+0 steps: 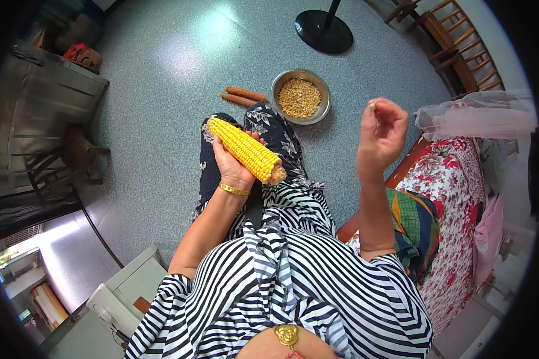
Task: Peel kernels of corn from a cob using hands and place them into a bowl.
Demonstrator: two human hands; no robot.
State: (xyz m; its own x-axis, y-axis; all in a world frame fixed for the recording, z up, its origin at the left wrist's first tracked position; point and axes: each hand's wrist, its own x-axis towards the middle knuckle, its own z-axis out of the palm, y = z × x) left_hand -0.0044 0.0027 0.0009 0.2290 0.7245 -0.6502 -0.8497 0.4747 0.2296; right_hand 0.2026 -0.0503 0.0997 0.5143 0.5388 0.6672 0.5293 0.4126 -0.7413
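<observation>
My left hand (233, 164) holds a dried yellow corn cob (245, 150) from beneath, above my lap. The cob is covered in kernels, and its bare stalk end points down and to the right. Raised off to the right, apart from the cob, is my right hand (384, 130); its fingers are curled, with thumb and index finger pinched on a small pale bit, perhaps a kernel. On the floor beyond my knees stands a metal bowl (327, 110) with loose corn kernels (299, 98) in it. Two bare reddish cobs (246, 93) lie left of the bowl.
A round black stand base (324, 31) rests on the floor past the bowl. At my right is a bed with a floral cover (449, 215) and a folded plaid cloth (411, 229). Wooden chairs (467, 49) stand at the upper right; another chair (67, 161) is at the left.
</observation>
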